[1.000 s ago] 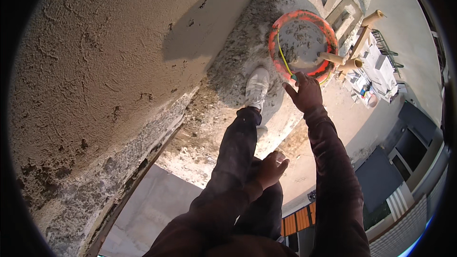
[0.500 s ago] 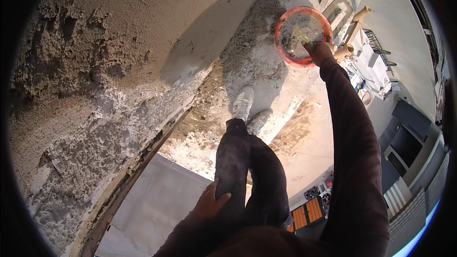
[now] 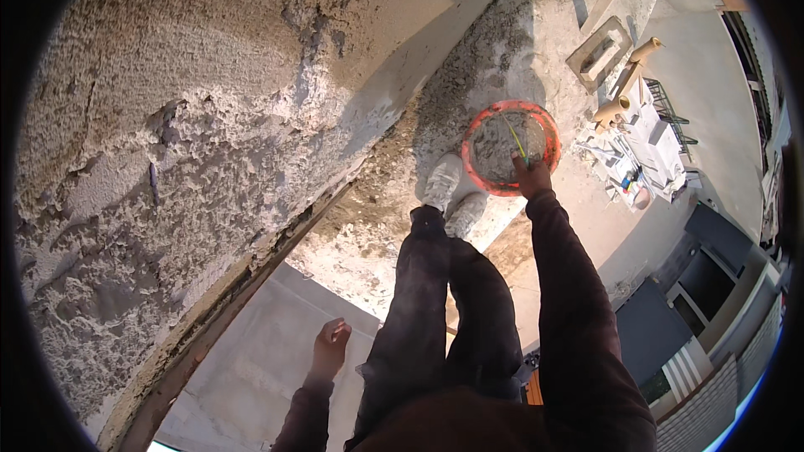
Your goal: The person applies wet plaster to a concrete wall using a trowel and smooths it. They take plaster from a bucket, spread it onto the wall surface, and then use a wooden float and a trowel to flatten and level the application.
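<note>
The right hand (image 3: 533, 176) has its fingers closed around the near end of a yellow-green handle (image 3: 517, 140) on a red bucket (image 3: 511, 106). The bucket sits just beyond those fingers and a little to their left, its round mouth facing up toward the head and greyish, lumpy stuff showing inside. From the fingers, the visible length of the handle slants away across the mouth, leaning slightly left. The bucket's own long axis runs down from the rim, mostly out of sight; whether it hangs or rests cannot be told.

The left hand (image 3: 331, 349) is well apart, its fingers curled; whether thumb and fingertips meet cannot be told. A shoe (image 3: 443, 182) stands left of the right fingers, and a float (image 3: 599, 54) lies beyond them to the right, its long axis slanting away rightward.
</note>
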A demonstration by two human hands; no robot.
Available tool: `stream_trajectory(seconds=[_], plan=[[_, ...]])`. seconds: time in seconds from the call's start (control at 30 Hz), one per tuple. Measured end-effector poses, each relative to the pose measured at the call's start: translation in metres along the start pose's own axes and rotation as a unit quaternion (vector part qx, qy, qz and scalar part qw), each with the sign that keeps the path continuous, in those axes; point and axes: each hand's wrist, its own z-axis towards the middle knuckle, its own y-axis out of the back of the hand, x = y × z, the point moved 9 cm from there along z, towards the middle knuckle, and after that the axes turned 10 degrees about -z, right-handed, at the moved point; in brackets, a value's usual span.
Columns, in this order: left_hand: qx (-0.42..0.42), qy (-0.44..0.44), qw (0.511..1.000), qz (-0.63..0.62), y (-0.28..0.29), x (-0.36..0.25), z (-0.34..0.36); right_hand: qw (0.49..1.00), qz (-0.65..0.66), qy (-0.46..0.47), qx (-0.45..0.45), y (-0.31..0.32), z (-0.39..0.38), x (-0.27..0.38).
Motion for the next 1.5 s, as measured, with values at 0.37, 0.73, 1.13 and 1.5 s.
stream_trajectory(seconds=[0.37,0.73,1.13,1.5], plan=[[-0.014,0.011,1.0,-0.006,0.025,0.013,-0.05,0.989,0.009,-0.008,-0.149,-0.026,-0.009,-0.02],[-0.128,-0.235,0.963,0.012,0.153,-0.045,-0.023,0.985,-0.057,-0.034,-0.16,-0.105,-0.07,0.033],[-0.594,-0.349,0.722,0.065,0.256,-0.079,-0.055,0.98,-0.012,-0.029,-0.194,-0.145,-0.05,0.035],[-0.451,-0.663,0.525,-0.286,0.202,-0.151,-0.065,0.975,-0.083,0.024,-0.203,-0.156,-0.04,0.014]])
